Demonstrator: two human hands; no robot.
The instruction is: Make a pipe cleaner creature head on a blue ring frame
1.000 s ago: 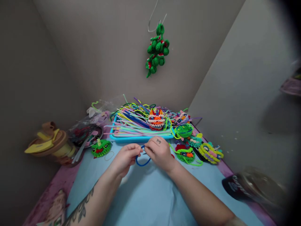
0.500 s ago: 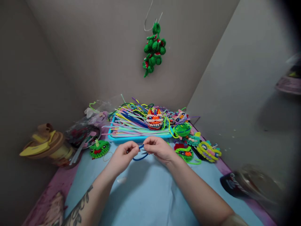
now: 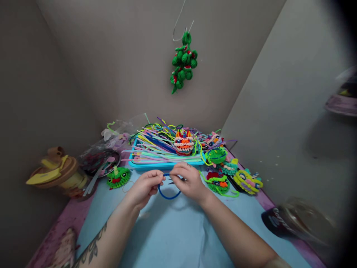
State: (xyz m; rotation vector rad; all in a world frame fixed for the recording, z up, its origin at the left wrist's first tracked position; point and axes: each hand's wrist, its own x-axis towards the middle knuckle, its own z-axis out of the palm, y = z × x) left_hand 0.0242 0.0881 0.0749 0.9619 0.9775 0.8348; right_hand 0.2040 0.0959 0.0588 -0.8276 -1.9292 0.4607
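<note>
A blue pipe cleaner [image 3: 169, 198] is bent into a loop between my hands, above the blue table cover. My left hand [image 3: 146, 186] pinches it at the left side of the loop. The fingers of my right hand [image 3: 189, 180] close on its other side, their tips partly hidden by the hand. Dark pointed tips [image 3: 171, 182], like those of small scissors, show beside my right fingers; I cannot tell whether they are held. Just beyond my hands stands a blue tray [image 3: 164, 165] of many-coloured pipe cleaners [image 3: 150, 149].
A green pipe-cleaner figure [image 3: 118, 178] lies left; several more, including a yellow one [image 3: 247, 181], lie right. A cup [image 3: 279, 219] stands at the right edge, a tan container [image 3: 60, 173] at the left. Green figures [image 3: 184, 61] hang from a wire at the back wall.
The blue pipe cleaner now shows as a wider, rounder loop. My hands have drawn slightly apart, and my right hand has turned. The view has shifted a little.
</note>
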